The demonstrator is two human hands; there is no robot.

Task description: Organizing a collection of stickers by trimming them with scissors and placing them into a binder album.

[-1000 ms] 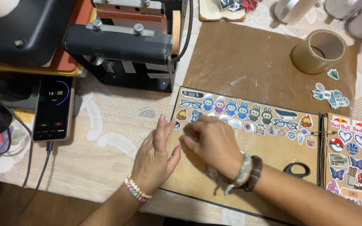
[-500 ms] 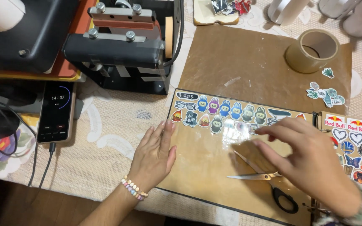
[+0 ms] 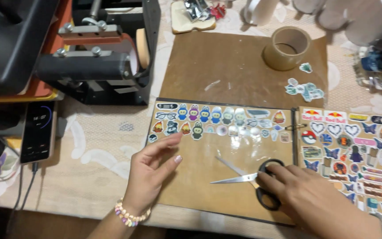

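- The right hand (image 3: 319,203) rests on the black-handled steel scissors (image 3: 253,179), its grip closed over the black loops; the fingertips cover part of the handles, and whether any finger is through a loop cannot be told.
- The scissors lie flat on the brown board with a clear sticker sheet (image 3: 219,155), blades parted in a narrow V and pointing away from the right hand towards the left hand.
- The left hand (image 3: 151,170), with a pastel bead bracelet (image 3: 131,215) at the wrist, hovers over the near left part of that board, its grip apart, fingers loose and holding nothing; the thumb points towards the rows of small cartoon stickers (image 3: 217,121) along the board's far edge.
- Beyond the board's far edge lies a plain brown paper sheet (image 3: 226,71), and on its far right corner stands a roll of tan packing tape (image 3: 287,48), with a few loose cut-out stickers (image 3: 305,90) just beside it.
- Right of the board, touching its edge, is a second sticker sheet of hearts, butterflies and badges (image 3: 354,150).
- Left of the board, a black smartphone with a lit screen (image 3: 38,132) lies on the cream patterned cloth of the desk (image 3: 98,177), with a cable at its near end.
- Past the board's far left corner stands a black heat-press machine (image 3: 98,57).
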